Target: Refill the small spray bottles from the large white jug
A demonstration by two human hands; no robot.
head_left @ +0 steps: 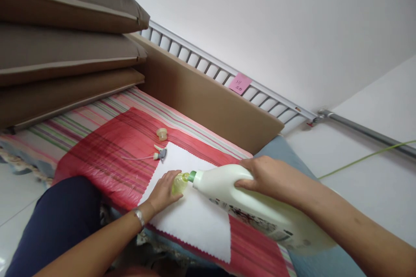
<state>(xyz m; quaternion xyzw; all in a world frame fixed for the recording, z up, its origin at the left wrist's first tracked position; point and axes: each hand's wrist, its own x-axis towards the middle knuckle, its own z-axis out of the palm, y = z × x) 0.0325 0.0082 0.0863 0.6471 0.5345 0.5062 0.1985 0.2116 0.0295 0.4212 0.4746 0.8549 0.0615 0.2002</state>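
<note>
My right hand grips the handle of a large, pale green detergent bottle, tilted so that its green spout meets the mouth of a small bottle. Closed around that small clear spray bottle, which looks yellow-green, is my left hand. Whether liquid is flowing between them I cannot tell. Under both lies a white cloth with zigzag edges. A spray nozzle with a thin tube rests at the cloth's upper left corner. Beyond it stands a pale cap.
A translucent red plastic sheet covers part of the striped fabric. Brown cushions are stacked at the upper left. A tan board stands before a white radiator bearing a pink note.
</note>
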